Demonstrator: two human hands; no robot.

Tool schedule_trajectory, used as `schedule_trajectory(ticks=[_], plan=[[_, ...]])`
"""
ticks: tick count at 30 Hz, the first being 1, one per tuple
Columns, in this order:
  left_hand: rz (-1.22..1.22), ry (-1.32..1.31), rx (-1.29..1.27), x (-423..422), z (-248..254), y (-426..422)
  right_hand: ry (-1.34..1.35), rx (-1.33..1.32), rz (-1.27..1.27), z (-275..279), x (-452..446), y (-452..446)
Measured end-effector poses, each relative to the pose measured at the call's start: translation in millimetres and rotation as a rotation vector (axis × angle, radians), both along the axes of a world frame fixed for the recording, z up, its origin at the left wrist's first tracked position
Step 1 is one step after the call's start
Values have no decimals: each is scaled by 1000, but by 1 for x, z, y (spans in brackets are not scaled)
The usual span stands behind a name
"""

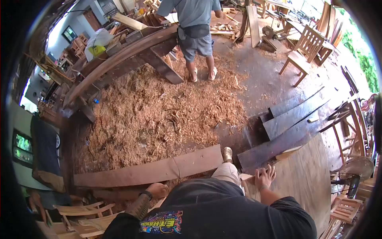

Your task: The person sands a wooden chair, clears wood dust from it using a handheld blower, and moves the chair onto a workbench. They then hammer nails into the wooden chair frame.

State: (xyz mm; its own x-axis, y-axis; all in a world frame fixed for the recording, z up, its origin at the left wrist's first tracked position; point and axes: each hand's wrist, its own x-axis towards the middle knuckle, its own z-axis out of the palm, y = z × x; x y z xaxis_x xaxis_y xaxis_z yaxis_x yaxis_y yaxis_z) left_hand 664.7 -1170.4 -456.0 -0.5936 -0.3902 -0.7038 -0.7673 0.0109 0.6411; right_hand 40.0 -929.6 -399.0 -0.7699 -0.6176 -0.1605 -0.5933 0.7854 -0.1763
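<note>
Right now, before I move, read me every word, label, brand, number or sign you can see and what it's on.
"ETHAN", in yellow on the colourful print of your dark shirt; any letter after it is unclear.
The print's smaller lettering: too small and blurred to read.
I can read no other text.

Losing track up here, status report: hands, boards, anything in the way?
Left hand curled near plank, contents unclear. Right hand open at plywood edge. Beyond plank: shavings, another person.
</note>
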Motion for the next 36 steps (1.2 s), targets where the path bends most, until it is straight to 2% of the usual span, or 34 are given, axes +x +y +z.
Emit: schedule_trajectory(ticks=[1,2,5,6,8,9,10,11,13,14,15,16,17,18,19,21,24,25,27,28,31,32,35,36], plan=[[59,-23,29,-7,0,-1,-11,2,1,-1,0,1],[-32,-62,-73,-15,-1,1,-21,4,4,0,-2,0],[-549,-85,-515,-30,-1,-3,-66,81,8,16,-2,-8],[-499,-112,-411,-35,-2,-7,-61,75,46,12,-7,-6],[-395,-161,-202,-52,-7,-18,-27,-4,327,-5,-38,-1],[-329,-195,-203,-61,-8,-24,-13,-39,464,-16,-58,-2],[-274,-232,-202,-68,-7,-32,114,-106,537,-32,-74,-6],[-229,-270,-207,-79,-5,-48,9,-129,492,-39,-86,-19],[-450,-181,-200,-113,-6,-100,-191,-193,387,-43,-124,-61],[-564,-136,-199,-132,-12,-129,-189,-204,341,-10,-130,-93],[-680,-89,-199,-155,-21,-162,-335,-143,247,-21,-148,-110],[-476,-52,-132,-167,-62,-193,-482,-87,153,-39,-171,-132],[-414,-69,-159,-205,-60,-230,-634,-35,59,-51,-198,-155],[-350,-89,-178,-242,-53,-259,-676,4,56,-66,-226,-170],[-284,-114,-193,-276,-41,-285,-727,46,54,-81,-251,-181],[-334,-186,-128,-359,-2,-334,-812,133,17,-86,-274,-184],[-283,-125,-195,-513,112,-382,-826,138,-118,-65,-325,-195],[-230,-79,-216,-551,134,-394,-810,116,-150,-61,-341,-194],[-70,158,-164,-591,122,-431,-770,81,-191,-57,-367,-188],[95,174,-51,-607,117,-446,-778,62,-268,-60,-378,-183],[106,105,-4,-634,110,-474,-736,-54,-450,-67,-400,-174],[-86,-63,-172,-644,119,-479,-803,-11,-474,-63,-406,-176],[-316,-202,-200,-640,91,-501,-878,93,-432,-54,-412,-189],[-509,-57,-317,-608,8,-528,-912,132,-404,-58,-415,-196]])
